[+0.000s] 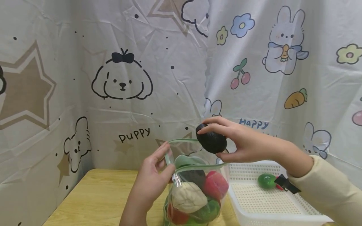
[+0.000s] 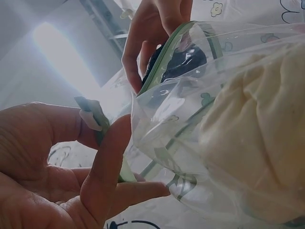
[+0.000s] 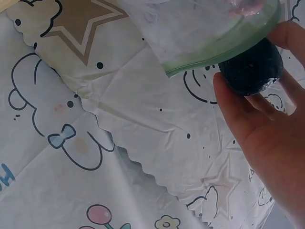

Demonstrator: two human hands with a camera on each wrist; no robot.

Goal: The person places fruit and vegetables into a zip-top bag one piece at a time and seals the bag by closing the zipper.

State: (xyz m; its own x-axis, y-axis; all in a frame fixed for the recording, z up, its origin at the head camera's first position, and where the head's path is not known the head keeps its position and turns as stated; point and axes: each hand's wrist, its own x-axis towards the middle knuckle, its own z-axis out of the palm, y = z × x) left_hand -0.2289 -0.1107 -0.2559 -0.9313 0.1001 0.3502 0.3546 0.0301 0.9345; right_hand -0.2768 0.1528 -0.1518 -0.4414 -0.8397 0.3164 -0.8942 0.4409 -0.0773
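Observation:
A dark avocado [image 1: 211, 139] is in my right hand [image 1: 243, 138], gripped between thumb and fingers above the mouth of a clear zip bag [image 1: 202, 166]. The bag has a green zip edge and its mouth stands open. My left hand [image 1: 154, 174] pinches the left end of that edge; the left wrist view shows the pinch by the zip's end [image 2: 97, 117]. Inside the bag are a cream, lumpy piece [image 1: 189, 197], a pink-red peach-like fruit [image 1: 216, 184], a dark item [image 1: 195, 177], and green and red pieces lower down. The right wrist view shows the avocado [image 3: 252, 67] against the green edge.
A white perforated basket [image 1: 282, 218] stands right of the bag on the wooden table [image 1: 99, 194]. It holds a green oval item [image 1: 266, 181] and a red one [image 1: 279, 185], partly hidden by a black strap at my right wrist. A printed curtain [image 1: 169, 94] hangs behind.

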